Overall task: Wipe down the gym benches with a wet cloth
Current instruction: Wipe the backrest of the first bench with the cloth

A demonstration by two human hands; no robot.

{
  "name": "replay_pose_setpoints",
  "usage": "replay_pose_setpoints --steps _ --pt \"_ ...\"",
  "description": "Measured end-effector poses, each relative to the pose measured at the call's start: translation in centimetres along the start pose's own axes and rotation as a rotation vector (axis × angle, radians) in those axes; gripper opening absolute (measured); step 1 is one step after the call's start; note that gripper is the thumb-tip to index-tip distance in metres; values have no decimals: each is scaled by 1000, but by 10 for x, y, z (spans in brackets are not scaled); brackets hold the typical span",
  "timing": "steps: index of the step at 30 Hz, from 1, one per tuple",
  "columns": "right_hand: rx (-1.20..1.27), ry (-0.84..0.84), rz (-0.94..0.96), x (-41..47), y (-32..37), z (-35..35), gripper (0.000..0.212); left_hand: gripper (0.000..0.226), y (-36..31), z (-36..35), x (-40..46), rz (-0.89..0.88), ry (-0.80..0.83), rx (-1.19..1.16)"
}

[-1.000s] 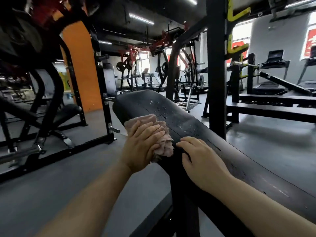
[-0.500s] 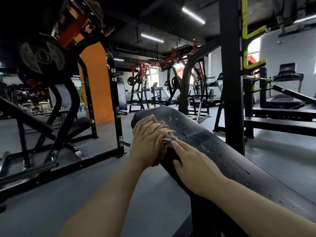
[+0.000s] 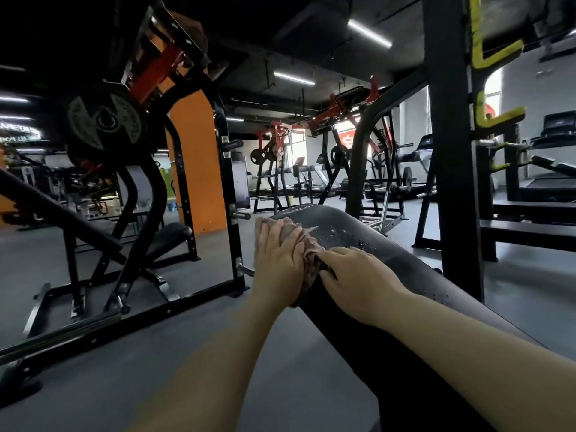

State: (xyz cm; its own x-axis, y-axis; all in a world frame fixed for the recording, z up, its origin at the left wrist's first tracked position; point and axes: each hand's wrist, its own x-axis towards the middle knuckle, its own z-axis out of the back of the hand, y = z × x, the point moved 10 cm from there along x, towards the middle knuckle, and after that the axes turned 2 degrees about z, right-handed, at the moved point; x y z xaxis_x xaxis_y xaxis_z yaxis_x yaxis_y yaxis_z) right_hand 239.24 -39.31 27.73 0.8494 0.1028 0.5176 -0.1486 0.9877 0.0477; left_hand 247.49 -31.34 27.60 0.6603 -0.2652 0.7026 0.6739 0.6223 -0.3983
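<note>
My right hand (image 3: 358,285) lies flat, fingers spread, on the black padded bench (image 3: 405,275) at centre frame, fingertips touching the cloth (image 3: 308,244). My left hand (image 3: 279,260) presses the cloth against the bench's left edge, fingers extended and together. The cloth is pinkish, crumpled and bunched, draped over the pad's edge. Beyond it, water droplets (image 3: 346,236) bead on the glossy surface. A weight plate (image 3: 104,121) hangs at upper left.
</note>
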Motion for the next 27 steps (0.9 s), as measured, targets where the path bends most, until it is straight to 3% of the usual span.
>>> replay_pose_setpoints --steps 3,9,16,18,21,24,27 --pt "5 -51 44 10 1 4 34 43 6 -1 20 23 50 38" --pt "40 -108 115 34 7 11 40 39 23 0 59 51 43 36" --pt "84 -136 167 81 12 16 38 40 35 -14 92 141 273 105" --pt "132 -116 191 91 13 13 41 39 41 -19 101 188 331 61" --pt "193 -29 107 102 1 2 39 37 44 -31 106 316 473 -242" --pt "253 68 63 109 -4 -9 37 39 52 -40 114 383 580 -367" --pt "140 132 112 109 2 -14 44 42 68 -41 119 449 543 -440"
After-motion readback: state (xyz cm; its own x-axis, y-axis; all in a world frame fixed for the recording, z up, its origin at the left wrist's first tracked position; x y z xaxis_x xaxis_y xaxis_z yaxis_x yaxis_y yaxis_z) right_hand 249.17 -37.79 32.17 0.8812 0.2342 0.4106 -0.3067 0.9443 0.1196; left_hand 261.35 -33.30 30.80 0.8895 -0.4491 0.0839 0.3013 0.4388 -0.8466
